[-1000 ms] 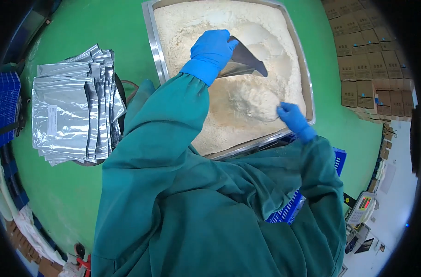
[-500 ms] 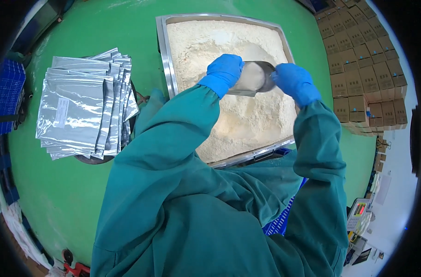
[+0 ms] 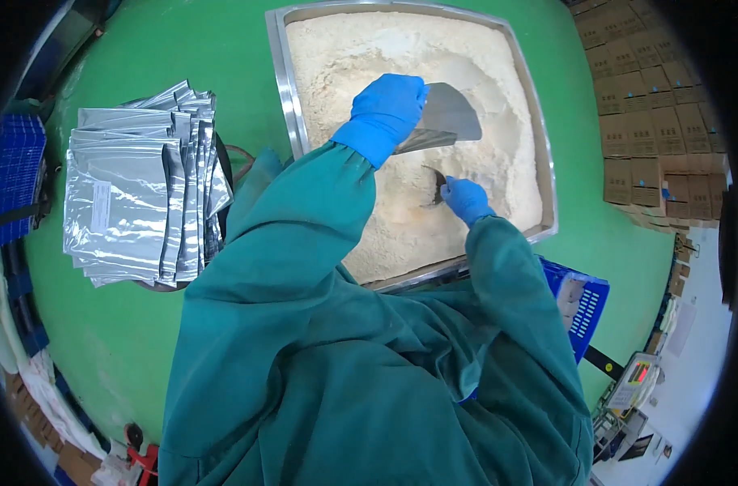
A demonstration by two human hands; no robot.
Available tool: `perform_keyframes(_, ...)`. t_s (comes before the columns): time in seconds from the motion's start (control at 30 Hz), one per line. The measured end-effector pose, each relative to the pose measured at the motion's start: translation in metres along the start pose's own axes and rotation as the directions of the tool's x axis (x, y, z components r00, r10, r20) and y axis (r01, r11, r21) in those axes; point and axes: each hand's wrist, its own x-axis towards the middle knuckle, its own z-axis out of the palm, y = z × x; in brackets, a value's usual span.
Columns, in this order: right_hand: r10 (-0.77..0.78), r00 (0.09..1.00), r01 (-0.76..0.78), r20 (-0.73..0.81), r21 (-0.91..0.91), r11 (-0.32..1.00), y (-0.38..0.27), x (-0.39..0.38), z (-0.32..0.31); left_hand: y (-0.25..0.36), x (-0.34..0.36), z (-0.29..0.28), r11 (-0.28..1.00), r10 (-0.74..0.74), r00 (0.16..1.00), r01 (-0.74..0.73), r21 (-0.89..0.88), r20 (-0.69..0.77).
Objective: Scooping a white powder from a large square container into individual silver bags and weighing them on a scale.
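My left hand [image 3: 385, 109], in a blue glove, is closed on the upper edge of a silver foil bag [image 3: 451, 113]. The bag hangs over a metal bin [image 3: 291, 105] full of pale, cream-coloured powder [image 3: 401, 231]. Lower and to the right, my right hand [image 3: 466, 200], also gloved in blue, grips a metal scoop [image 3: 438, 186]. The scoop's edge is down in the powder, so part of it is hidden. How much the bag holds cannot be seen.
A stack of flat silver bags [image 3: 130, 194] lies left of the bin. Beside my right arm stands a blue plastic crate [image 3: 579, 308]. Farther right are stacked cardboard cartons [image 3: 648, 134] and a scale with a lit display [image 3: 634, 381]. Another blue crate [image 3: 14, 174] is at the far left.
My right hand has brought the scoop from the bag's mouth down and toward me into the powder. My left hand still holds the bag, now slightly higher in view.
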Motion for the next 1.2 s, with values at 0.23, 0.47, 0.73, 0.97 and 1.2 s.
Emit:
perform_keyframes(0.23,0.06,0.992,-0.032,-0.108,0.245,0.969,0.05,-0.066,-0.076,-0.005,0.01,-0.001,0.995,-0.008,1.0,0.005,-0.103,-0.03)
perform_keyframes(0.47,0.069,0.989,-0.025,-0.132,0.312,0.95,0.056,-0.11,-0.253,0.003,0.003,0.001,0.991,-0.036,0.999,0.04,-0.124,0.032)
perform_keyframes(0.73,-0.044,0.964,-0.027,-0.263,-0.258,0.966,-0.045,-0.059,-0.256,0.001,0.002,0.007,1.0,-0.001,0.999,0.0,-0.028,-0.033)
perform_keyframes(0.97,0.078,0.975,-0.134,-0.207,-0.27,0.953,0.024,-0.114,-0.264,-0.001,0.004,0.003,0.999,0.002,1.0,-0.002,-0.05,-0.013)
perform_keyframes(1.2,0.093,0.976,0.038,-0.194,0.582,0.812,0.006,-0.008,-0.158,0.017,-0.008,-0.007,0.988,-0.157,0.98,0.155,-0.025,-0.119)
